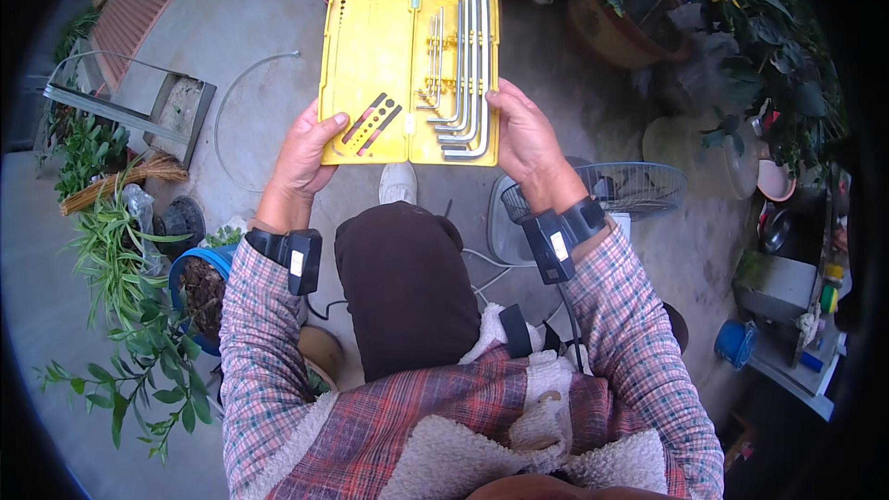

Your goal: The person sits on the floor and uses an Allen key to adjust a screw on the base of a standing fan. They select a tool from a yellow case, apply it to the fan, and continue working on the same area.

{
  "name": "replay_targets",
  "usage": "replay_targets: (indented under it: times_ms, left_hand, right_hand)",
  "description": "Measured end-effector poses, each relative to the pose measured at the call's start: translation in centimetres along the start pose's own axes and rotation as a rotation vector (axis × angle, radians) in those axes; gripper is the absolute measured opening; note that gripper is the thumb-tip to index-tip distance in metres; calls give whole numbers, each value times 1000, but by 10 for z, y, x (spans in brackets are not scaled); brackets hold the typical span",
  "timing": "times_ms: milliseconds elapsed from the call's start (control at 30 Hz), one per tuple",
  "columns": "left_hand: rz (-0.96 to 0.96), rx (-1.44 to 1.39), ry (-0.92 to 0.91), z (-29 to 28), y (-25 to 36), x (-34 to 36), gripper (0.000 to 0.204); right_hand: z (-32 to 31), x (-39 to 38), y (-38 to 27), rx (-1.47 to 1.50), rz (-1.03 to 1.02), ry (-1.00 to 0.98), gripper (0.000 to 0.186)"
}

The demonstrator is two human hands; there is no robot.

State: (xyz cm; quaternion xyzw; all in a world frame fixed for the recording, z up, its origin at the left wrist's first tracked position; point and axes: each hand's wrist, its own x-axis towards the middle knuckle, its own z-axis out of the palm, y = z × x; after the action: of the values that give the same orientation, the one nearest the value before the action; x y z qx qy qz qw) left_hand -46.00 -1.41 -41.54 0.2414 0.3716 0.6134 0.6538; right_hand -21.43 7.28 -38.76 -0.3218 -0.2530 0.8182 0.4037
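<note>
Pale checked sleeves (264,352), boxy, white-labelled black wristbands (308,264), fleece-trimmed red plaid clothing (389,421), dark brown trousers (398,287) and a white shoe (398,185) are worn.

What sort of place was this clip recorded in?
Probably a home courtyard or patio: a long-leaved green plant grows at left near a blue tub of brown matter, and a large brownish pot stands at upper right on the grey floor.

The left hand (304,148) and right hand (526,130) hold opposite edges of an open yellow case (370,46). Bent metal keys (474,65) sit in the half beside the right hand. A white shoe (398,183) shows between the hands, slightly below them.
</note>
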Motion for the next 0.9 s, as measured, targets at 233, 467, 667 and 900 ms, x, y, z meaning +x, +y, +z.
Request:
replay_targets:
  times_ms: [233, 467, 667, 900]
  left_hand:
    - [4, -162, 76, -82, -92, 25, 42]
    - [26, -311, 269, -150, -205, 74, 37]
    - [-37, -160, 374, -201, -266, 113, 39]
    - [-84, -92, 464, -250, -310, 143, 35]
  right_hand:
    - [-40, 19, 41, -466, 30, 202, 64]
    - [-61, -49, 7, -522, 172, -81, 46]
    - [-151, -126, -45, -645, -40, 94, 27]
    - [-254, -180, -102, -538, -383, 479, 39]
